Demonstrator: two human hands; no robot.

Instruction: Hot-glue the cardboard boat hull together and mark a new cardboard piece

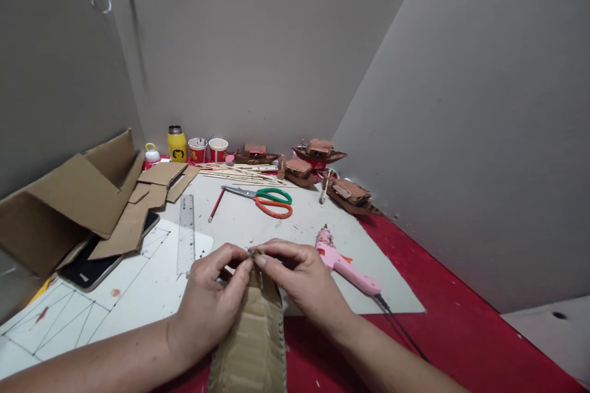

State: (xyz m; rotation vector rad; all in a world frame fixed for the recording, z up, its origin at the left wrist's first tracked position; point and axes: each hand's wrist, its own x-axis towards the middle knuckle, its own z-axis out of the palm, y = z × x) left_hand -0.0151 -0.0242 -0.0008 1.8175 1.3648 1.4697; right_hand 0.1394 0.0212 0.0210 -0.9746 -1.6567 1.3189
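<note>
Corrugated cardboard strip (251, 334), lying at the red table's (461, 331) front edge, has its far end pinched tight between the fingertips of left hand (209, 304) and right hand (306, 282), seemingly a pressing-together step, whose next move calls for steady pressure beside the pink glue gun (343, 264).

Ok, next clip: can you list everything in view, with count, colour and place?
cardboard strip: one, brown, front centre
glue gun: one, pink, right of centre
scissors: one, green and orange handles, centre
ruler: one, clear, left of centre
pencil: one, red, beside scissors
model boats: four, brown, back right
paper cups: two, red and white, back
flask: one, yellow, back left
cardboard pieces: several, brown, left
table: one, red, under everything
left hand: pinching the strip's top end
right hand: pinching the strip's top end
</note>
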